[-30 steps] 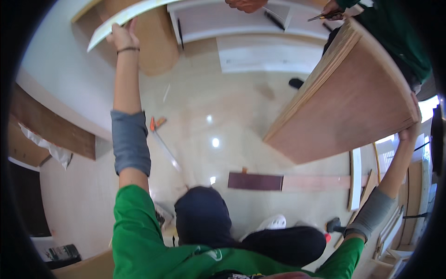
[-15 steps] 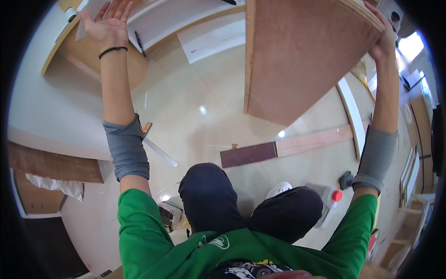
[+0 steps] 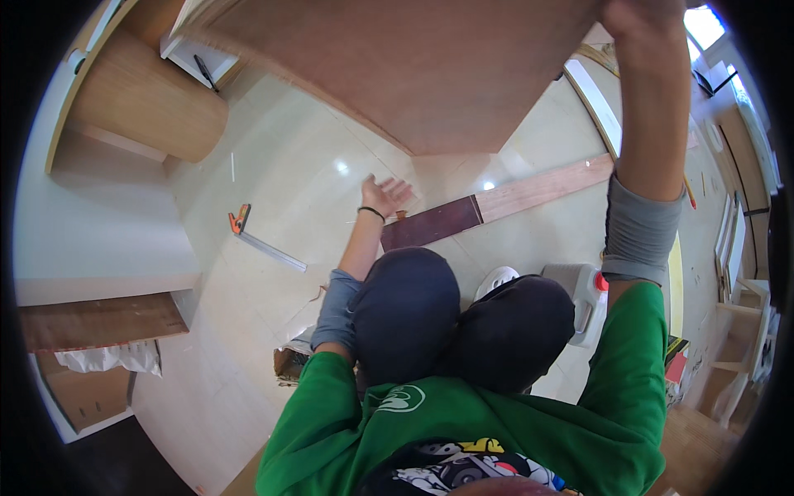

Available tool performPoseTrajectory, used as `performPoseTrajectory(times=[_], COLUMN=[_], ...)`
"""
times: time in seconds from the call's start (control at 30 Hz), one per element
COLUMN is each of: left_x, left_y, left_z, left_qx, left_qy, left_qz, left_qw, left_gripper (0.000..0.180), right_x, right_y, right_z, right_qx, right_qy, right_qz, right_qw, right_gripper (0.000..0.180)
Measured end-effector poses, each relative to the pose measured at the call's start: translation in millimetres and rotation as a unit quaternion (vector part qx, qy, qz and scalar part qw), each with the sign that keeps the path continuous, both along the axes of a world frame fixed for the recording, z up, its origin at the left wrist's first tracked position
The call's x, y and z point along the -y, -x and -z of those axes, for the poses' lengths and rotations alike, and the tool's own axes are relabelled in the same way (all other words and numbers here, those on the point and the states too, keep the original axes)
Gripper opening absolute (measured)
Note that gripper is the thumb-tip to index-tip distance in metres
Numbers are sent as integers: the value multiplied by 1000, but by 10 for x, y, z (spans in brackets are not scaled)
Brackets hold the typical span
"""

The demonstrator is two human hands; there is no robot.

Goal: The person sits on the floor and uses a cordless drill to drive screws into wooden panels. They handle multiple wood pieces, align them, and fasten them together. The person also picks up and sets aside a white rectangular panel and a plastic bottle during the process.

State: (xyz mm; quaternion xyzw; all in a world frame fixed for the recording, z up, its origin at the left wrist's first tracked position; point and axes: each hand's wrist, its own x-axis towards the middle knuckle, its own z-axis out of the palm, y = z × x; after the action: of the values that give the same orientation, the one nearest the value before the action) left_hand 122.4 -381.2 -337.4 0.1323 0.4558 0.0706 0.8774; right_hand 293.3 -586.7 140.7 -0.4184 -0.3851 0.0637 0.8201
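Note:
A large brown wooden panel (image 3: 413, 74) stands tilted across the top of the view, its lower corner toward the floor. My right hand (image 3: 643, 16) grips its upper right edge; the fingertips are hidden behind the wood. My left hand (image 3: 386, 196) is free of the panel, palm up with fingers spread, just beyond my left knee. Below that hand lies a dark red-brown board (image 3: 434, 225), end to end with a pale wooden strip (image 3: 546, 188). To the left on the tiles rests a combination square (image 3: 271, 252) with an orange-and-black head.
White furniture with a curved wooden part (image 3: 141, 99) fills the left side. A jug (image 3: 571, 285) with a red cap stands beside my right knee. At far right are white-edged panels (image 3: 728, 248) and a pale frame (image 3: 748, 331). A small open box (image 3: 291, 364) sits by my left elbow.
My left hand has come down from the upper left to near my knee. The panel has swung left across the top, with my right hand still on it.

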Motion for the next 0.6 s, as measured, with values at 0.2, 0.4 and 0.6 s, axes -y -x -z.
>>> performPoseTrajectory(times=[0.2,0.4,0.6], left_x=[-189,-540,-1123], left_y=[210,246,571], left_z=[522,407,-276], left_qx=[35,181,102], left_qy=[0,58,-81], left_qz=[-84,-187,-260], left_qw=[996,964,957], left_gripper=[87,117,113], right_x=[-462,-263,331], right_y=[345,85,-347], right_z=[-271,-189,421], right_qx=[-6,-34,-219], right_qy=[30,-47,-79], right_qz=[-112,-189,-163], right_qw=[993,980,959], right_gripper=[8,14,22])
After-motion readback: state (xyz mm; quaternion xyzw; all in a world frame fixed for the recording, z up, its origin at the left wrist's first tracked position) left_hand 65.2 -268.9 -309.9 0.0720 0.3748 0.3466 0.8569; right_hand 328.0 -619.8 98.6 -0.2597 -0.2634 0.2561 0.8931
